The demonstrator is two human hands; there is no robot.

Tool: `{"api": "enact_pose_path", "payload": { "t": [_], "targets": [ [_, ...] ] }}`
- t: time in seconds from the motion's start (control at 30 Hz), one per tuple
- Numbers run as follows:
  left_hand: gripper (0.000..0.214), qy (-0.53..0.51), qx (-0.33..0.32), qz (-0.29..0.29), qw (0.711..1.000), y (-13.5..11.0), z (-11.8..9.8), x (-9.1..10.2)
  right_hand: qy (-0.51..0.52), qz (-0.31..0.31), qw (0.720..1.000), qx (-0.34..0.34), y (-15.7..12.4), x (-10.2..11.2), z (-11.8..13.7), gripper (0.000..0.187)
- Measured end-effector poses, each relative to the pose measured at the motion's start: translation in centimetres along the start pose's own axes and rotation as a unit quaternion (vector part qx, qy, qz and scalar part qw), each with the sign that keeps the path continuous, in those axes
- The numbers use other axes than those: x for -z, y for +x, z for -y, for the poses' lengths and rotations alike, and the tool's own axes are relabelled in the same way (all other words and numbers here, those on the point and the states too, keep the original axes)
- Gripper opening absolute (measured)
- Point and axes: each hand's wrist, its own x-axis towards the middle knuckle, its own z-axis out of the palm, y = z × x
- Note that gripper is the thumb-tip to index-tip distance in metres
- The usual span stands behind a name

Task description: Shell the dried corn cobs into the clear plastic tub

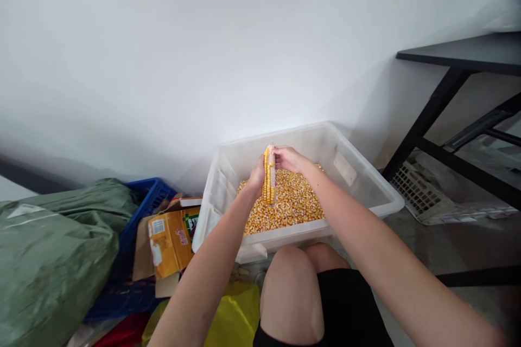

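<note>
A partly shelled corn cob (268, 176) stands nearly upright over the bin, with yellow kernels on one side and a pale bare strip on the other. My left hand (256, 174) grips its lower part. My right hand (288, 158) presses its fingers against the cob's upper part. Both hands are just above a heap of loose yellow corn kernels (285, 203), which fills the bottom of a clear plastic storage bin (228, 184). Part of the cob is hidden behind my fingers.
A green tarp bundle (52, 249), a blue plastic crate (150, 200) and torn yellow cardboard (171, 241) lie left of the bin. A white wall stands behind it. A black table (459, 54) and a white plastic crate (419, 192) are to the right. My knees (291, 293) are just below the bin.
</note>
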Motion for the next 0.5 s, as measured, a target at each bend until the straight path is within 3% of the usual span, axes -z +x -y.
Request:
{"api": "enact_pose_path", "payload": {
  "t": [0.13,0.3,0.5],
  "targets": [
    [0.062,0.020,-0.029,-0.002,0.999,0.1,0.1,-0.4,0.013,-0.021,1.000,-0.017,0.3,0.7,0.1,0.020],
    [0.058,0.053,-0.061,-0.009,0.997,0.2,0.6,-0.8,-0.116,-0.090,0.989,0.004,0.7,1.0,-0.5,0.035],
    [0.063,-0.004,-0.091,-0.040,0.995,0.8,0.0,-0.1,-0.201,-0.067,0.977,0.003,0.8,-0.3,-1.5,0.045]
  ]
}}
